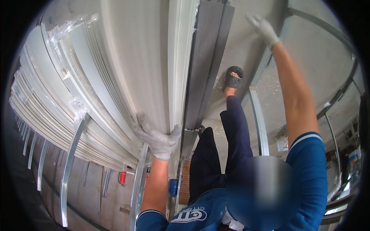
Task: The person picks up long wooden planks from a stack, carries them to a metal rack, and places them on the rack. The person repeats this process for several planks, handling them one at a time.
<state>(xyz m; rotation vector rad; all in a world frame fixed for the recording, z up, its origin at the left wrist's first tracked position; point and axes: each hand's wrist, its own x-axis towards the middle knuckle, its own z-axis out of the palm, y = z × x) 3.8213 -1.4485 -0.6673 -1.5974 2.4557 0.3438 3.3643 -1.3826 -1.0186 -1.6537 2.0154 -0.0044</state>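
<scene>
My left hand (156,139), in a pale work glove, rests with fingers spread on the near part of a long white panel (138,57). Its thumb points toward the panel's right edge, beside a narrow ridged white strip (179,57). Farther off at the upper right, my right hand (264,30) wears a similar glove. That hand is held out above the grey floor with its fingers stretched, slightly blurred and holding nothing. Between the two hands run long dark grey profiles (206,57).
Stacked white panels (73,73), partly in clear film, lie at the left on metal rack arms (73,173). A metal bar (259,123) stands by my leg. My foot in a black sandal (234,79) is on the floor. A red fire extinguisher (122,177) shows below the rack.
</scene>
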